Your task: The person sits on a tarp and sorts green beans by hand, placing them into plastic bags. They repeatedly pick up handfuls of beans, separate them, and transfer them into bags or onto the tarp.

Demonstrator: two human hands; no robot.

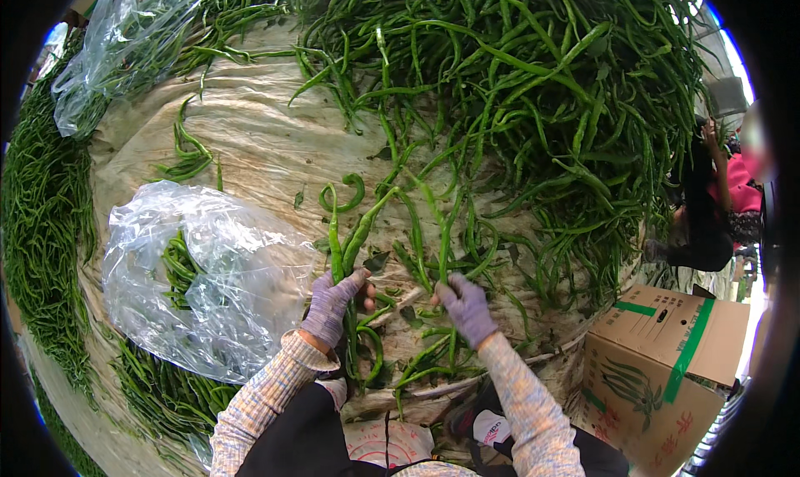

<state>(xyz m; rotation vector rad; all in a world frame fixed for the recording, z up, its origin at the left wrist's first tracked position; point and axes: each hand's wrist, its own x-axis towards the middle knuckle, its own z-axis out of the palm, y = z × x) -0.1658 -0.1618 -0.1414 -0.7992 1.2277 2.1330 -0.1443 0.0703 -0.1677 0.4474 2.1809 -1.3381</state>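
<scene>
In a purple fingerless-style knit glove, my left hand (337, 302) grips a few long green chili peppers (357, 236) that stick up past the fingers and hang below them. To its right, my right hand (465, 308), gloved the same way, has its fingers closed around a long green pepper (444, 246); its outline is slightly blurred. Loose peppers and leaves lie on the creased pale sheet (250, 127) around both hands. Left of my left hand rests a clear plastic bag (212, 283) with some peppers showing through it.
A large heap of green peppers (531, 89) fills the upper right. More peppers (44, 239) line the left edge. Another clear bag (119, 58) lies upper left. A cardboard box (662, 352) with green tape stands at right, and a person (719, 196) is beyond the heap.
</scene>
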